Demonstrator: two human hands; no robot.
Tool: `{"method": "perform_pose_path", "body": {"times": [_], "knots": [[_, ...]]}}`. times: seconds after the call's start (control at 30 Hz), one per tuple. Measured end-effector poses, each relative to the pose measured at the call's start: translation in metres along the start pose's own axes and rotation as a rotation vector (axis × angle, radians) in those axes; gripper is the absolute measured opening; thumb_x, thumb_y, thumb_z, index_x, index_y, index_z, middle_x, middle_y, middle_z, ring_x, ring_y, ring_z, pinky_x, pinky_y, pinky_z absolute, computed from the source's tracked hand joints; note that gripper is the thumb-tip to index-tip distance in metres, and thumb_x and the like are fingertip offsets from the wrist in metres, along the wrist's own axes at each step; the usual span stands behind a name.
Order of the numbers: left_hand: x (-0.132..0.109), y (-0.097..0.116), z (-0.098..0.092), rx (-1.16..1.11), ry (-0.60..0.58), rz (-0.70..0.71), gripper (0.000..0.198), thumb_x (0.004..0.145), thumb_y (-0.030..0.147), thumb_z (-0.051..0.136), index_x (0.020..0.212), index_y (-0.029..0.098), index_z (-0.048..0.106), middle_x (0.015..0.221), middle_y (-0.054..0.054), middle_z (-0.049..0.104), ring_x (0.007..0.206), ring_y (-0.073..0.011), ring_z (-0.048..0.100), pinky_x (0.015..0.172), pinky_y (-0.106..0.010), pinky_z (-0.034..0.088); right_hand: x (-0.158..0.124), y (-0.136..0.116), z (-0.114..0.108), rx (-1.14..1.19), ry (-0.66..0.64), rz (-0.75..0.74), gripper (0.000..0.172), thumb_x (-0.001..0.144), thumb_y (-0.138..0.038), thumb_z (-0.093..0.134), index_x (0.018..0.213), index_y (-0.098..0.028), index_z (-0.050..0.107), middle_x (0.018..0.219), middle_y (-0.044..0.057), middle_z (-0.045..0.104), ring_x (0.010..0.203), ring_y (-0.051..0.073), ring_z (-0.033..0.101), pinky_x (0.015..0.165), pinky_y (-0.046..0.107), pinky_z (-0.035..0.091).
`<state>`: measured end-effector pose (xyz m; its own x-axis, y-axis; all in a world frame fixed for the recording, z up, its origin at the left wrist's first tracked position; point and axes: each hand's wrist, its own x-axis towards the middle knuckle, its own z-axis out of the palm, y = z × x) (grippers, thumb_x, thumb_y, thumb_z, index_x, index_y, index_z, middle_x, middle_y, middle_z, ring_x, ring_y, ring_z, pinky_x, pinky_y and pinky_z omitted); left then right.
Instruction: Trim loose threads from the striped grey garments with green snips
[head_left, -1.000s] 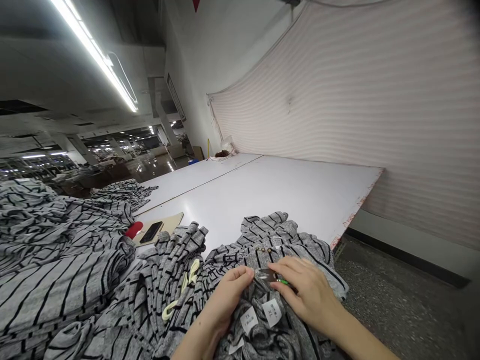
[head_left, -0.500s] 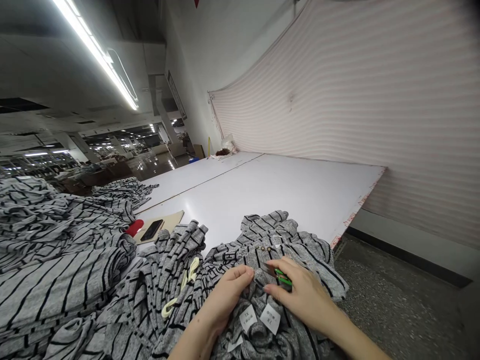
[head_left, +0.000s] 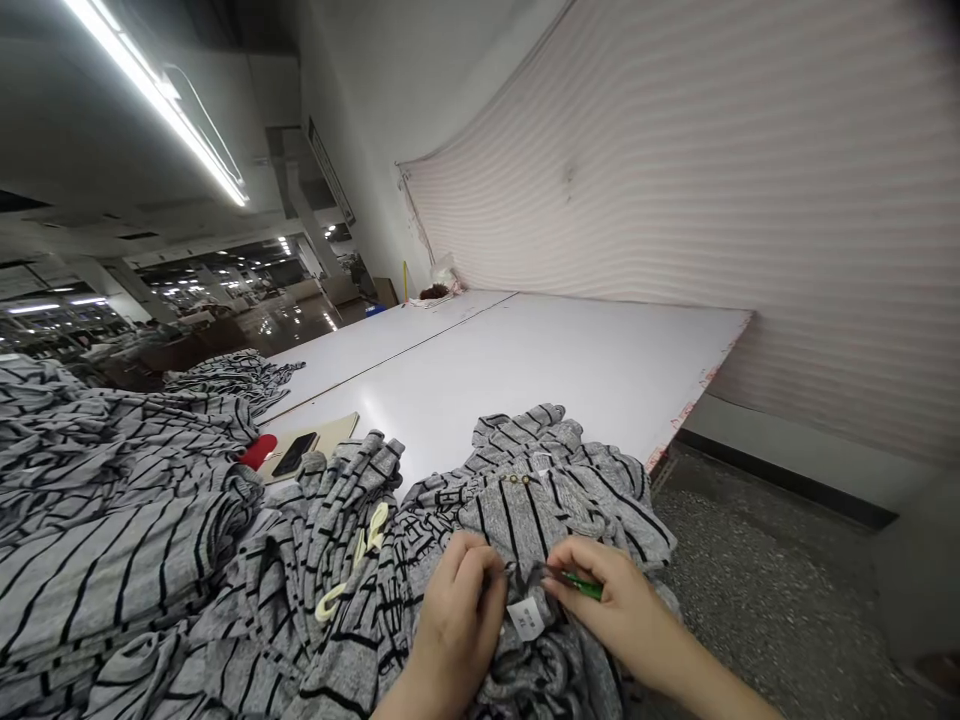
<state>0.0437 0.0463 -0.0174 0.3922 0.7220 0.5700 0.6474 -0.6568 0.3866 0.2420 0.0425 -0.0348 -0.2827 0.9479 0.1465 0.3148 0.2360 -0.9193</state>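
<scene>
My left hand [head_left: 459, 625] pinches a fold of a grey marled garment with black stripes [head_left: 525, 510]. My right hand [head_left: 619, 608] holds small green-handled snips [head_left: 582, 585], their blades at the same fold. Between my hands hangs a white sewn-in label [head_left: 526, 618], its print too small to read. A row of small metal buttons or eyelets [head_left: 517, 479] sits above my hands on the garment. To the left lies a cream drawstring [head_left: 358, 560] on more striped fabric.
A large heap of striped garments [head_left: 97, 530] fills the left side. A long white cutting table [head_left: 487, 370] stretches ahead. A phone [head_left: 294, 455] and a red item [head_left: 259, 452] lie on a beige pad [head_left: 309, 447]. A pale ribbed curtain [head_left: 675, 170] hangs at right, above a speckled floor [head_left: 750, 590].
My left hand has turned and now pinches the fold, closer to the snips. Only one white label shows where there were more. The whole view has shifted slightly.
</scene>
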Motion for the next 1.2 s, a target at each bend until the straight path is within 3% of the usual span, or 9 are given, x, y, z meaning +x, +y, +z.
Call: {"method": "perform_pose_path", "body": {"times": [0.2,0.3,0.4,0.53,0.63,0.73,0.93,1.07,1.2], "knots": [[0.001,0.002,-0.001,-0.025,0.005,0.010,0.018,0.085,0.002,0.044,0.085,0.020,0.044,0.079,-0.001,0.048,0.071,-0.0123,0.048,0.063,-0.021,0.042,0.009,-0.010,-0.009,0.076,-0.001,-0.021,0.020,0.084,-0.033,0.061,0.102,-0.024,0.061,0.103,0.002,0.060,0.098,0.018,0.055,0.085,0.026,0.042],[0.001,0.003,0.000,-0.008,0.044,0.038,0.019,0.084,0.001,0.045,0.083,0.020,0.043,0.076,0.000,0.047,0.069,-0.0122,0.047,0.062,-0.021,0.042,0.018,-0.017,-0.005,0.104,0.006,-0.033,0.018,0.083,-0.033,0.062,0.097,-0.022,0.063,0.097,0.002,0.061,0.094,0.017,0.056,0.082,0.025,0.043],[-0.002,0.003,0.002,-0.014,0.083,0.063,0.020,0.083,0.000,0.046,0.084,0.020,0.041,0.078,-0.001,0.049,0.071,-0.0124,0.048,0.063,-0.022,0.044,0.026,-0.019,0.001,0.096,-0.044,-0.056,0.011,0.082,-0.029,0.061,0.079,-0.018,0.062,0.081,0.000,0.059,0.080,0.015,0.055,0.070,0.023,0.042],[-0.006,0.002,0.002,0.005,0.078,0.073,0.023,0.082,-0.002,0.045,0.084,0.020,0.042,0.079,-0.002,0.050,0.073,-0.0129,0.049,0.066,-0.023,0.045,0.029,-0.014,0.002,0.110,-0.039,-0.020,0.018,0.085,-0.028,0.054,0.073,-0.016,0.060,0.069,-0.001,0.054,0.066,0.012,0.048,0.060,0.022,0.037],[-0.007,0.002,0.002,0.017,0.081,0.085,0.023,0.081,-0.002,0.047,0.084,0.020,0.042,0.079,-0.002,0.050,0.073,-0.0130,0.049,0.066,-0.024,0.045,0.025,-0.013,-0.001,0.103,0.002,-0.036,0.019,0.087,-0.031,0.053,0.078,-0.016,0.062,0.073,0.000,0.055,0.069,0.013,0.049,0.062,0.023,0.039],[-0.007,0.001,0.003,0.019,0.077,0.082,0.022,0.081,-0.001,0.048,0.084,0.020,0.043,0.080,-0.002,0.051,0.073,-0.0133,0.050,0.066,-0.024,0.044,0.021,-0.017,-0.003,0.087,-0.049,-0.143,0.013,0.087,-0.029,0.056,0.083,-0.019,0.063,0.081,0.001,0.057,0.077,0.014,0.053,0.068,0.023,0.040],[-0.006,0.001,0.003,0.028,0.076,0.062,0.021,0.081,0.000,0.046,0.082,0.020,0.042,0.078,-0.002,0.050,0.071,-0.0136,0.049,0.063,-0.024,0.043,0.018,-0.015,0.010,0.069,-0.010,-0.258,0.020,0.093,-0.027,0.046,0.076,-0.019,0.050,0.078,0.000,0.050,0.072,0.013,0.049,0.064,0.023,0.037],[-0.008,0.001,0.003,0.026,0.075,0.073,0.022,0.081,-0.001,0.046,0.083,0.020,0.041,0.081,-0.004,0.051,0.075,-0.0143,0.050,0.066,-0.025,0.044,0.016,-0.005,0.009,0.200,0.074,-0.111,0.027,0.097,-0.040,0.038,0.083,-0.019,0.048,0.076,0.000,0.047,0.071,0.013,0.047,0.064,0.023,0.038],[-0.009,0.001,0.002,0.039,0.065,0.075,0.022,0.081,-0.001,0.046,0.085,0.020,0.042,0.080,-0.003,0.052,0.073,-0.0144,0.050,0.065,-0.026,0.044,0.015,-0.003,-0.005,0.181,0.014,-0.012,0.032,0.094,-0.046,0.042,0.082,-0.018,0.051,0.074,0.000,0.049,0.069,0.013,0.047,0.062,0.022,0.038]]}}
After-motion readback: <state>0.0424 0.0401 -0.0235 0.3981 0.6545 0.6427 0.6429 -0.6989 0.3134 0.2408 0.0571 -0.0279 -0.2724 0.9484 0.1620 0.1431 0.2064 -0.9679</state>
